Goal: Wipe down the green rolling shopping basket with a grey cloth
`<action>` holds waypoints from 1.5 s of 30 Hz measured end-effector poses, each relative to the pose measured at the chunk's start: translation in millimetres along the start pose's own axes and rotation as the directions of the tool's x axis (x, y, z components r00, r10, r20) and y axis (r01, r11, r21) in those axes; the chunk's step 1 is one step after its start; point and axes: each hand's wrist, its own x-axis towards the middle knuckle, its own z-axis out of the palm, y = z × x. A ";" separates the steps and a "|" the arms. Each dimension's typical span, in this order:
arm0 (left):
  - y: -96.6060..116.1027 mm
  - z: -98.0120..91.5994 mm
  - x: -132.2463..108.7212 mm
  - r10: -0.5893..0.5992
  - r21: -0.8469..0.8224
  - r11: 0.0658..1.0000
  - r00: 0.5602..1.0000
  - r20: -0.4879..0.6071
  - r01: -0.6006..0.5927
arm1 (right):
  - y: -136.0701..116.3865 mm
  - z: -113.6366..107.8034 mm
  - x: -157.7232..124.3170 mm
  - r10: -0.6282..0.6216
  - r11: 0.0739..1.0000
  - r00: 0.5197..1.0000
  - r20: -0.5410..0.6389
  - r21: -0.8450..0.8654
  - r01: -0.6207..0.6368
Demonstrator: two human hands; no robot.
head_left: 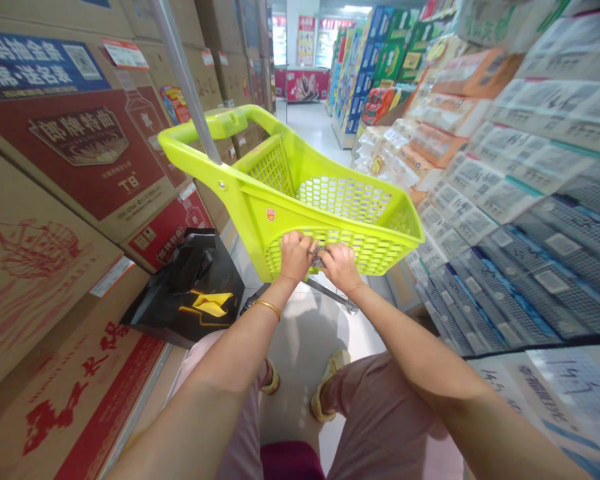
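Note:
A bright green shopping cart point(300, 217) with a perforated plastic basket stands in front of me, side-on. My left hand point(296, 255) and my right hand point(341, 265) meet at the lower part of its side wall, close to the mesh. Between them is a small dark grey, crumpled-looking thing point(319, 257), its kind too small to make out. The fingers of both hands are curled and pinch it from either side. Whether it touches the basket wall, I cannot tell.
Stacked cartons point(80, 140) line the left side, with a black bag or box point(190, 287) beside them. Packaged paper goods point(520, 200) are piled on the right. A metal pole point(185, 73) rises by the cart's handle. Beyond, the aisle floor point(314, 127) runs back.

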 end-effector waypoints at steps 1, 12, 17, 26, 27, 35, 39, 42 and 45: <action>-0.6 0.7 0.4 -0.001 0.002 1.000 1.000 -0.009 0.001 | -0.1 1.9 -2.0 -0.034 0.999 0.999 0.028 -0.001 0.034; -7.0 3.6 4.5 0.010 0.034 0.999 1.000 -0.018 -0.009 | 5.1 -27.1 35.6 0.107 0.994 0.966 -0.236 -0.001 -0.110; -7.1 2.9 5.6 0.014 0.045 0.999 1.000 -0.006 -0.013 | 8.5 -31.1 44.5 0.153 0.987 0.948 -0.279 0.003 -0.159; -9.8 4.5 4.0 0.026 0.023 0.999 0.999 -0.030 -0.025 | -3.1 -2.2 15.1 0.072 0.997 0.995 -0.072 -0.024 -0.074; -9.9 4.8 4.2 0.027 0.017 1.000 0.999 -0.037 -0.026 | -3.6 0.4 11.2 0.058 0.998 0.998 -0.033 -0.021 -0.059; -12.1 4.8 6.5 0.020 0.007 1.000 0.998 -0.056 -0.019 | -6.0 1.6 6.5 -0.068 0.997 0.997 0.040 -0.026 0.069; -12.9 2.8 5.9 0.018 0.015 1.000 0.999 -0.038 -0.017 | -2.5 -17.1 27.4 0.066 0.998 0.993 -0.098 -0.014 -0.068; -13.4 2.6 5.6 0.011 0.022 1.000 1.000 -0.027 -0.011 | 0.4 -29.9 41.4 0.150 0.988 0.967 -0.206 0.016 -0.150; -14.4 3.1 5.7 0.004 0.027 1.000 1.000 -0.022 -0.003 | 1.1 -33.3 47.4 0.177 0.984 0.953 -0.244 0.039 -0.172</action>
